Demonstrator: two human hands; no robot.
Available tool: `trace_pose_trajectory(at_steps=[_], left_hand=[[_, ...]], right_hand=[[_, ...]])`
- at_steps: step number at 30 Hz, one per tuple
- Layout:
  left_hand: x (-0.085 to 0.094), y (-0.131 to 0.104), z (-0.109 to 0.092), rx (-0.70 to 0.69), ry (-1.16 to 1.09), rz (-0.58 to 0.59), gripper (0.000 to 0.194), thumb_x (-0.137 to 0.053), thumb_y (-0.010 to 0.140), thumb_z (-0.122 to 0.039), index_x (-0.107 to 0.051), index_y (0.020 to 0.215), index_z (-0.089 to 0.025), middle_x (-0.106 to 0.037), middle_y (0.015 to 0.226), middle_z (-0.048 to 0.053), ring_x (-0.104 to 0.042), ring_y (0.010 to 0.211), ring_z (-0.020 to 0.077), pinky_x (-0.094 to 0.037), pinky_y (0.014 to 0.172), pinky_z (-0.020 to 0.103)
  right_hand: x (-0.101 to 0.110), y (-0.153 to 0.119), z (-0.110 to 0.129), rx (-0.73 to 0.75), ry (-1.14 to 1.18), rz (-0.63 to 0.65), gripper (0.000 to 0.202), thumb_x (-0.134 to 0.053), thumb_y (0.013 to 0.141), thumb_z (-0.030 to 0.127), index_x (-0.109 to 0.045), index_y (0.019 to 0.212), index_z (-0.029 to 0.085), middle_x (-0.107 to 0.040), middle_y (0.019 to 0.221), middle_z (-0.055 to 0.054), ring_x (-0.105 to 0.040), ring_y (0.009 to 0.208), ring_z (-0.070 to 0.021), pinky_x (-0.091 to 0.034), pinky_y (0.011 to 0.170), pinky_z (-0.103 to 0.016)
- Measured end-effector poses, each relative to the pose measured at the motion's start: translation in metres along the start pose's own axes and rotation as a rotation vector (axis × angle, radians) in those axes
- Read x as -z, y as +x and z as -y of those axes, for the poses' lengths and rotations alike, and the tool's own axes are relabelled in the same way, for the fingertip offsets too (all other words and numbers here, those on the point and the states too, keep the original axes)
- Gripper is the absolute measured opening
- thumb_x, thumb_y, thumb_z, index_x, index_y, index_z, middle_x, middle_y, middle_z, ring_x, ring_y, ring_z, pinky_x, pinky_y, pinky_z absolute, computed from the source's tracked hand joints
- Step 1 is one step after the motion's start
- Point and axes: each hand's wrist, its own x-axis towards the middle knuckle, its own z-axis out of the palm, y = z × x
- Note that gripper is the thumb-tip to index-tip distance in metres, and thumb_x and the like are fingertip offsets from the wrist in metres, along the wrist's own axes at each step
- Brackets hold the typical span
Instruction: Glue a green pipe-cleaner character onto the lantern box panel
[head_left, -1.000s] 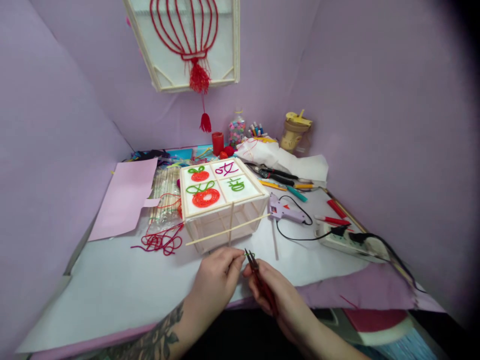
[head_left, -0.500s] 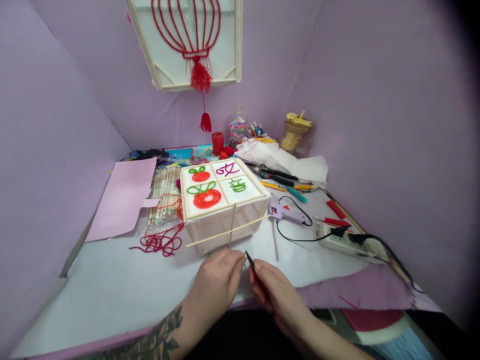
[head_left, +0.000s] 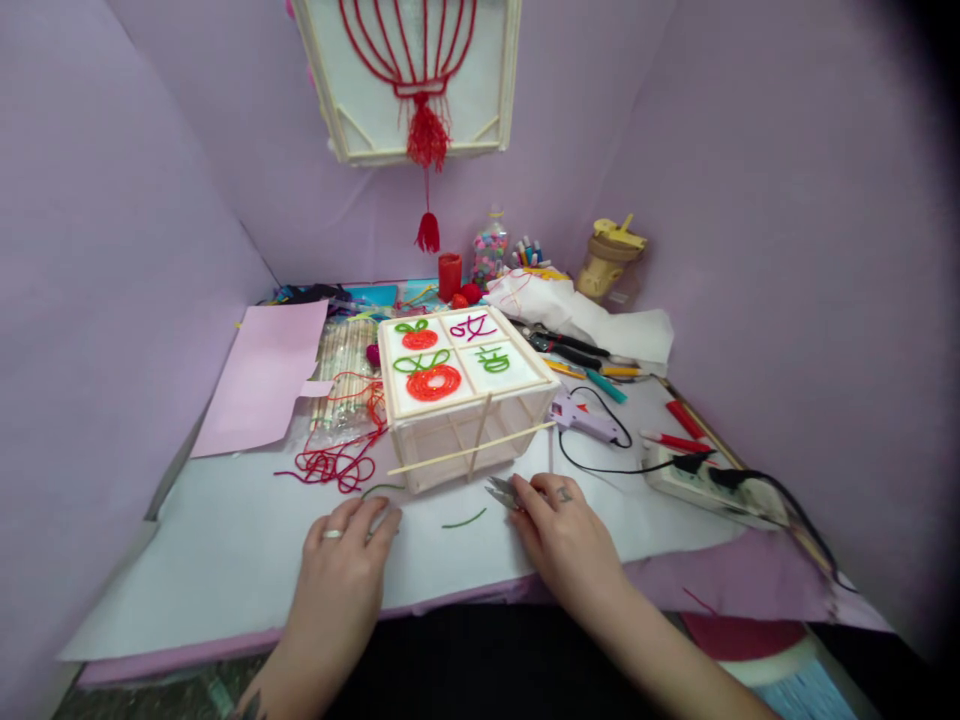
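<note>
My left hand [head_left: 345, 560] is over the table with its fingers loosely bent and slightly apart. A green strand of yarn [head_left: 384, 487] lies right beyond its fingertips. In my right hand [head_left: 566, 530] is a pair of small metal thread snips [head_left: 501, 492], blades pointing left, low over the tabletop. A second short green strand [head_left: 463, 520] lies between the two hands. Behind them stands a box lantern [head_left: 469, 400] of sticks and white sheet, with yarn fruit and lettering on top. A thin wooden stick [head_left: 442, 460] runs slantwise across its front.
Tangled red yarn [head_left: 334, 468], a bag of sticks [head_left: 341, 370] and pink paper [head_left: 262, 380] lie left. To the right are a purple glue gun [head_left: 585, 418], pliers [head_left: 570, 348] and a power strip [head_left: 712, 492] with black cords. A framed lantern picture [head_left: 420, 80] hangs above.
My hands have moved apart, the left one leftward and down to the table, the right one rightward with the snips. A short green strand now shows on the table between them.
</note>
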Motion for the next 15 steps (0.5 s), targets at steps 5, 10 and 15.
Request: trace_pose_trajectory(at_steps=[5, 10, 15], left_hand=[[-0.008, -0.003, -0.018, 0.019, -0.224, -0.017, 0.024, -0.051, 0.090, -0.005, -0.065, 0.106, -0.014, -0.068, 0.097, 0.010, -0.063, 0.087, 0.0258, -0.055, 0.076, 0.043], [-0.004, 0.011, -0.022, 0.002, -0.311, -0.072, 0.023, -0.050, 0.093, -0.006, -0.061, 0.110, -0.016, -0.066, 0.099, 0.008, -0.061, 0.089, 0.0214, -0.054, 0.077, 0.036], [0.007, 0.021, -0.014, -0.023, -0.457, -0.178, 0.026, -0.051, 0.092, -0.001, -0.061, 0.112, -0.015, -0.064, 0.100, 0.008, -0.060, 0.093, 0.0182, -0.053, 0.082, 0.033]], right_hand=[[-0.010, 0.010, 0.031, 0.134, 0.020, 0.041, 0.019, -0.057, 0.089, 0.007, -0.069, 0.100, 0.017, -0.064, 0.096, -0.010, -0.056, 0.088, -0.0256, -0.051, 0.077, -0.037], [-0.022, 0.024, 0.046, 0.199, 0.016, 0.136, 0.014, -0.064, 0.082, 0.002, -0.067, 0.088, 0.015, -0.064, 0.091, -0.011, -0.055, 0.085, -0.0265, -0.051, 0.075, -0.040], [0.003, 0.021, 0.041, 0.181, 0.146, 0.176, 0.017, -0.057, 0.085, 0.000, -0.059, 0.085, 0.017, -0.061, 0.090, -0.008, -0.056, 0.087, -0.0221, -0.052, 0.076, -0.035]])
